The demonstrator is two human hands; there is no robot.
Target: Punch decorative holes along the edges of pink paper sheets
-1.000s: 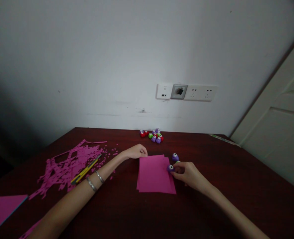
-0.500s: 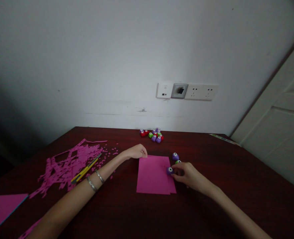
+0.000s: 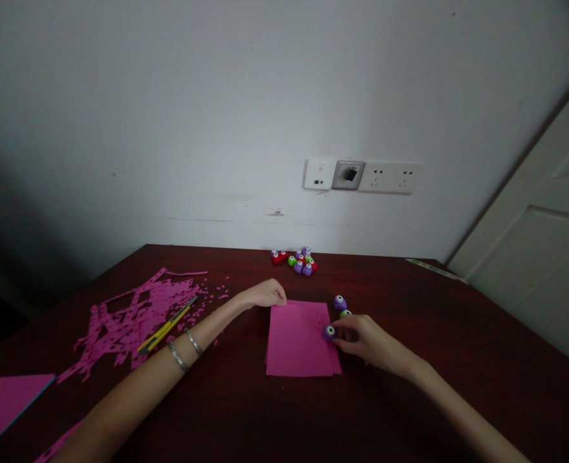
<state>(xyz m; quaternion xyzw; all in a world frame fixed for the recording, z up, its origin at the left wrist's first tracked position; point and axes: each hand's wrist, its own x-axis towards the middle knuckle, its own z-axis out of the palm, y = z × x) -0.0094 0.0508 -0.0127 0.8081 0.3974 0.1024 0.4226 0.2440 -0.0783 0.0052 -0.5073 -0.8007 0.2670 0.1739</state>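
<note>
Two or more pink paper sheets [image 3: 299, 344] lie slightly askew on the dark table, one over another. My left hand [image 3: 267, 294] is closed at the far left corner of the top sheet, fingertips pinching it. A small purple craft punch [image 3: 329, 332] with a white, dark-centred button is held between the thumb and fingers of my right hand [image 3: 368, 337], at the right edge of the paper. A few small punched marks show in the sheet near it. Just beyond my right hand stand another purple punch [image 3: 339, 303] and a green punch [image 3: 345, 314], partly hidden by my fingers.
Pink punched-out scraps [image 3: 139, 315] and tiny bits are heaped at left, with a yellow utility knife [image 3: 167, 326] on them. A pink pad [image 3: 9, 405] lies at the near left. Several red, green and purple punches [image 3: 300, 262] cluster near the wall. A ruler-like strip [image 3: 436, 269] lies far right.
The top pink sheet has shifted slightly to the right and towards me, showing a sliver of the sheet below on its left. Both hands stay nearly in place.
</note>
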